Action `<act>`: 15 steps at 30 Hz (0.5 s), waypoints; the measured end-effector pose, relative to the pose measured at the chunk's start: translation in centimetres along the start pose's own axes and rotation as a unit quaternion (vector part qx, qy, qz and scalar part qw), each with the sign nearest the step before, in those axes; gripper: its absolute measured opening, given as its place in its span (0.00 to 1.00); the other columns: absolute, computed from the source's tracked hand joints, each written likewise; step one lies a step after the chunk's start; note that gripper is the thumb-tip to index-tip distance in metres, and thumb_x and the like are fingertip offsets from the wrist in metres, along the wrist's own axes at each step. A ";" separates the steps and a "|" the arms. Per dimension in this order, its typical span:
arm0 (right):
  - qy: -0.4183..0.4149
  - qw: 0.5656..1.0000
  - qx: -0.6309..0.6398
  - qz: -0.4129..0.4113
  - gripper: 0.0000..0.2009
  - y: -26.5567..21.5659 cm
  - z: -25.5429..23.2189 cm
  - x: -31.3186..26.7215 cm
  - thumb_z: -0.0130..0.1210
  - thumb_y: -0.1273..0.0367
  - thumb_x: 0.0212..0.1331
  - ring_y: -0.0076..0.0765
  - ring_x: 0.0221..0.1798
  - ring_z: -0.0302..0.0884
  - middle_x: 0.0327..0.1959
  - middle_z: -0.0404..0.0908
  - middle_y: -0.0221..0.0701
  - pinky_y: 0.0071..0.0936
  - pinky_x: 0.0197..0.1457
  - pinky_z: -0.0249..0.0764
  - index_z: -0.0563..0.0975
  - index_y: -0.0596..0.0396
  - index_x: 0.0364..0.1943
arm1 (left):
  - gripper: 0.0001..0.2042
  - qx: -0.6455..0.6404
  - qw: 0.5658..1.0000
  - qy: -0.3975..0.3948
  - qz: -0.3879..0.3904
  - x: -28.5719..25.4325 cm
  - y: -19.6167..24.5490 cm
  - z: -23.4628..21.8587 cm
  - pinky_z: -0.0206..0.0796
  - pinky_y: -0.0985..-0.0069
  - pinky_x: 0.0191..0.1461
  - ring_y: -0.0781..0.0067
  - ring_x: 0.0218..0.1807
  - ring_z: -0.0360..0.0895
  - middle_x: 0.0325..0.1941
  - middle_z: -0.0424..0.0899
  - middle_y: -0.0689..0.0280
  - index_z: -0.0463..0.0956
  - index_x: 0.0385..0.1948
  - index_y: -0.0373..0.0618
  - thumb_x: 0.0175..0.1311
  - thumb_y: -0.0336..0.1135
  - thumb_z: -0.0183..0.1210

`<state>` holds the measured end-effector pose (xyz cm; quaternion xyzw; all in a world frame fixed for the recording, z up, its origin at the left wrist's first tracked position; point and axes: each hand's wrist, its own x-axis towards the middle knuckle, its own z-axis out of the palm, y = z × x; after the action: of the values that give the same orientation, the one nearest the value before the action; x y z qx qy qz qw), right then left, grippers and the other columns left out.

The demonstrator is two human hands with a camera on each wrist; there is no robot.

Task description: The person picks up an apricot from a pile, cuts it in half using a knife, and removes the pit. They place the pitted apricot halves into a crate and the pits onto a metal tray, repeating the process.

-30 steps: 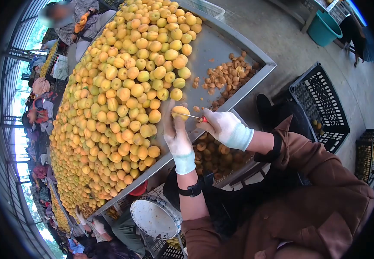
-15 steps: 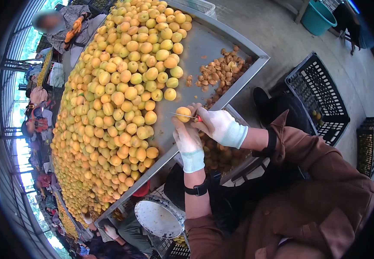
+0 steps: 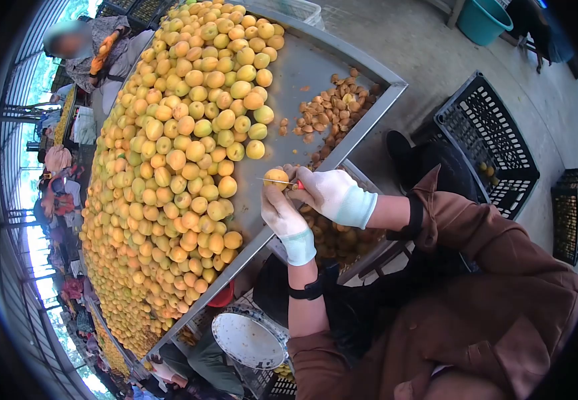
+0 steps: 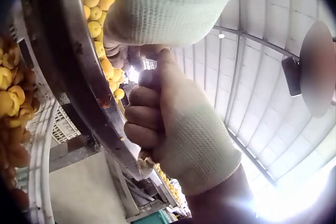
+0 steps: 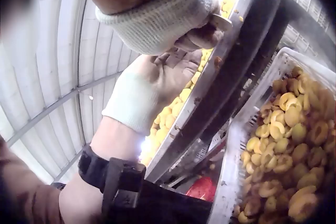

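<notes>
My gloved left hand (image 3: 286,217) holds an apricot (image 3: 276,175) over the metal table's edge, its fingers around the fruit. A small knife with a red handle (image 3: 300,185) is gripped in my gloved right hand (image 3: 335,193). Its thin blade crosses the apricot, and the tip shows past the fruit's left side. In the left wrist view the right hand (image 4: 184,124) has its fingers curled, close against the left one. The right wrist view shows the left hand's palm side (image 5: 170,77); the apricot is hidden there by the right hand.
A large heap of apricots (image 3: 175,160) covers the metal table (image 3: 295,63). Brown pits (image 3: 332,110) lie by its near corner. Below the edge stands a white crate (image 5: 226,174) of apricot halves (image 5: 283,145). A black crate (image 3: 489,143) sits on the floor at right; other people sit around the table.
The knife has moved from the apricot's right side to lie across it, blade tip now past the fruit. My hands have drawn closer together. The view has shifted slightly.
</notes>
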<state>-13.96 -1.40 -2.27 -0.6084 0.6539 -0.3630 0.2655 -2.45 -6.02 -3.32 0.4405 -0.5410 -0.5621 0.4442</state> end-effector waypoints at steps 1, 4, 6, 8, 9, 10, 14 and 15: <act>-0.013 1.000 -0.012 0.011 0.18 0.0 0.0 0.0 0.50 0.56 0.66 0.53 0.28 0.80 0.23 0.80 0.42 0.42 0.30 0.76 0.69 0.59 0.44 | 0.25 -0.042 0.999 0.011 0.000 0.0 -0.4 0.1 0.70 0.65 0.59 0.59 0.52 0.77 0.51 0.78 0.50 0.68 0.53 0.29 0.76 0.49 0.38; -0.014 1.000 -0.011 0.012 0.19 0.2 0.2 0.0 0.50 0.55 0.66 0.53 0.28 0.80 0.22 0.79 0.43 0.42 0.30 0.76 0.69 0.60 0.43 | 0.25 -0.079 0.997 0.008 0.007 0.1 -0.8 -0.1 0.70 0.65 0.58 0.60 0.52 0.77 0.51 0.78 0.50 0.69 0.51 0.29 0.76 0.49 0.38; -0.008 1.000 -0.013 0.007 0.19 0.4 0.4 -0.3 0.50 0.55 0.66 0.53 0.28 0.80 0.22 0.80 0.42 0.42 0.30 0.76 0.69 0.60 0.44 | 0.25 -0.073 0.997 -0.006 0.015 0.0 -0.7 -0.2 0.70 0.65 0.58 0.60 0.52 0.77 0.51 0.78 0.50 0.70 0.50 0.29 0.76 0.49 0.39; -0.002 1.000 -0.016 0.000 0.19 0.6 0.5 -0.5 0.50 0.55 0.66 0.53 0.28 0.80 0.22 0.80 0.42 0.42 0.30 0.76 0.69 0.59 0.44 | 0.25 -0.041 0.999 -0.012 0.003 -0.2 -0.5 -0.1 0.70 0.65 0.58 0.60 0.52 0.77 0.50 0.79 0.50 0.69 0.50 0.28 0.76 0.48 0.39; -0.004 1.000 0.019 -0.004 0.19 0.7 0.6 -0.5 0.49 0.56 0.67 0.54 0.29 0.80 0.23 0.79 0.43 0.42 0.30 0.75 0.70 0.60 0.44 | 0.25 -0.041 0.999 -0.011 0.003 -0.2 -0.3 0.0 0.70 0.65 0.58 0.60 0.52 0.77 0.50 0.79 0.50 0.69 0.50 0.28 0.76 0.48 0.39; -0.005 0.998 0.055 -0.009 0.18 0.8 0.7 -0.6 0.49 0.56 0.67 0.55 0.29 0.80 0.23 0.79 0.44 0.42 0.31 0.75 0.70 0.60 0.44 | 0.24 -0.026 1.000 -0.007 -0.003 -0.2 0.0 0.0 0.70 0.65 0.59 0.58 0.52 0.78 0.49 0.80 0.49 0.69 0.51 0.27 0.76 0.46 0.38; -0.012 0.990 0.127 -0.058 0.17 2.1 1.5 -0.5 0.48 0.58 0.68 0.55 0.33 0.79 0.26 0.78 0.46 0.41 0.36 0.73 0.73 0.61 0.45 | 0.25 -0.056 0.998 -0.014 -0.025 0.1 -0.2 0.2 0.69 0.65 0.60 0.57 0.51 0.79 0.48 0.81 0.49 0.69 0.53 0.27 0.76 0.44 0.35; -0.013 0.982 0.176 -0.061 0.17 2.1 1.6 -0.5 0.49 0.59 0.69 0.50 0.31 0.78 0.25 0.77 0.46 0.38 0.35 0.72 0.74 0.62 0.42 | 0.25 -0.055 0.998 -0.015 -0.025 0.2 -0.6 0.2 0.69 0.65 0.60 0.57 0.51 0.79 0.48 0.81 0.49 0.69 0.53 0.27 0.76 0.44 0.35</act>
<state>-13.92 -1.19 -4.97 -0.5958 0.5380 -0.4798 0.3541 -2.65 -6.14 -3.87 0.4204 -0.5045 -0.6082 0.4458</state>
